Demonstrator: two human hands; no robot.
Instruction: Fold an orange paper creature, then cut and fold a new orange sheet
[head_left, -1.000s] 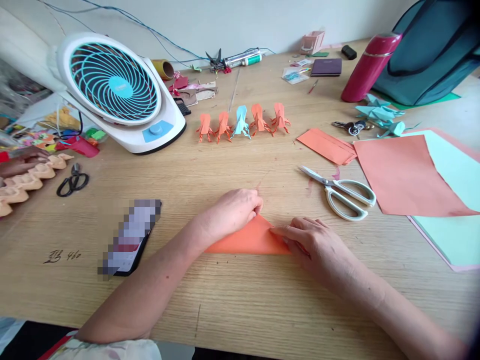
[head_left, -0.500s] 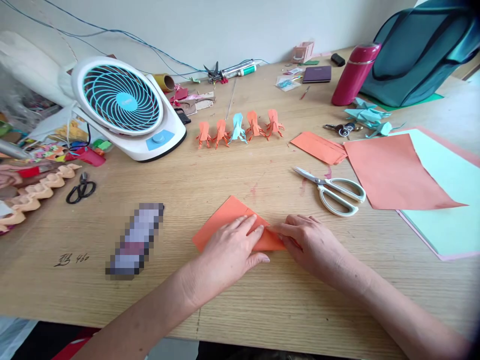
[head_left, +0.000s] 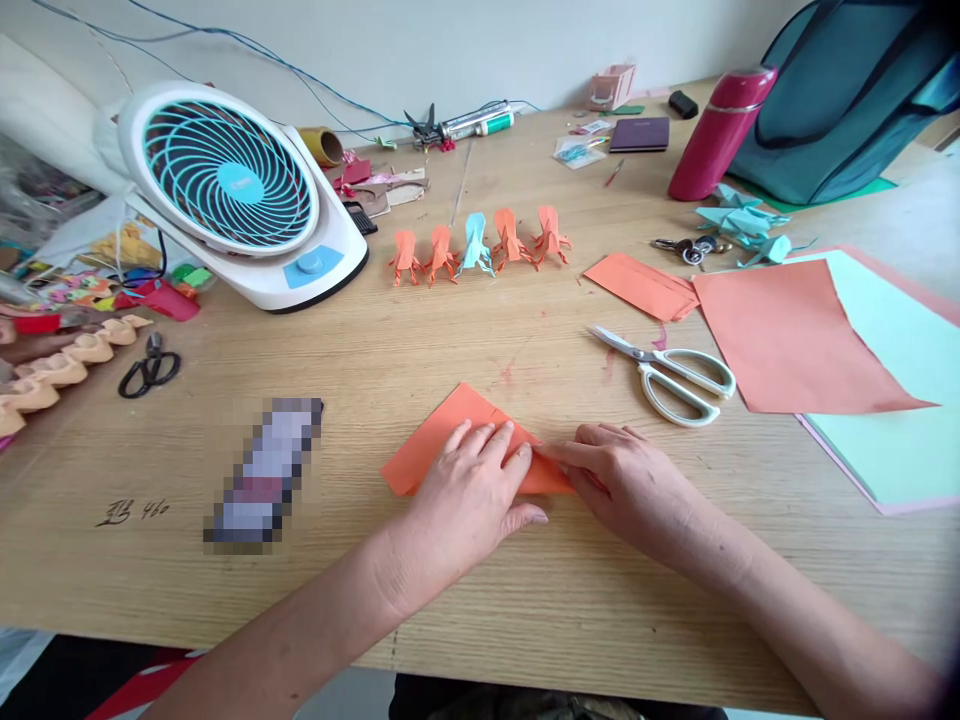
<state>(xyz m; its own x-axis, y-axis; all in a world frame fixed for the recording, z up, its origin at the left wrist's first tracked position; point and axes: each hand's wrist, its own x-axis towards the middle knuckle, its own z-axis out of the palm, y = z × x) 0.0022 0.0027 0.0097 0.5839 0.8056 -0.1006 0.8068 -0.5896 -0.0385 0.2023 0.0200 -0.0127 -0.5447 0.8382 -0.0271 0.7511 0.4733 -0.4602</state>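
Observation:
A folded orange paper (head_left: 439, 435) lies on the wooden table (head_left: 525, 600) in front of me. My left hand (head_left: 469, 490) rests flat on it, fingers stretched out and pressing the paper down. My right hand (head_left: 626, 480) lies at the paper's right corner, its fingers laid forward and touching that edge. The middle and right part of the paper are hidden under both hands.
White-handled scissors (head_left: 671, 375) lie right of my hands, beside orange (head_left: 787, 340) and pale green sheets (head_left: 900, 400). A row of folded paper figures (head_left: 480, 245) stands further back. A white and blue fan (head_left: 232, 190), small black scissors (head_left: 148, 365), a phone (head_left: 262, 475), a red flask (head_left: 720, 130) and a teal bag (head_left: 847, 90) surround the area.
The paper went from a folded triangle to a wider shape spread to the left. My left hand moved from pinching its top point to lying flat on it. The right hand stayed put.

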